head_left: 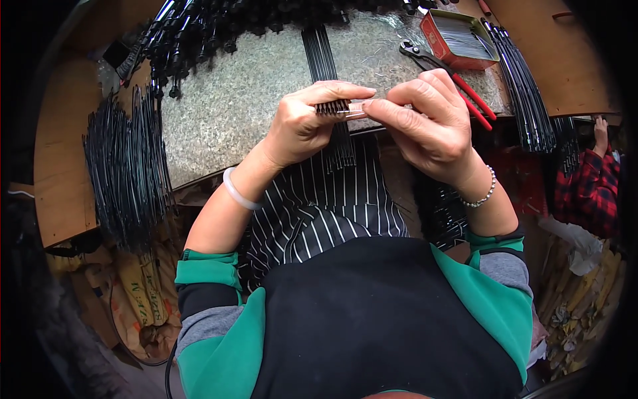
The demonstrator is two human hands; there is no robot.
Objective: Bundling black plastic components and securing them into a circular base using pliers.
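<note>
My left hand is closed round a small dark ribbed piece, held between thumb and fingers above the table's front edge. A pale, partly see-through end sticks out of it to the right. My right hand pinches at the tip of that end, fingers pressed together; whatever else they hold is too small to make out. Under my left hand a row of thin black rods lies across the table and hangs past its front edge. Pliers with red handles lie just beyond my right hand.
An open red box of thin metal pins stands at the back right of the speckled tabletop. Black rods lie in bundles at the left and right, with a dark heap behind. Another person's plaid sleeve shows far right.
</note>
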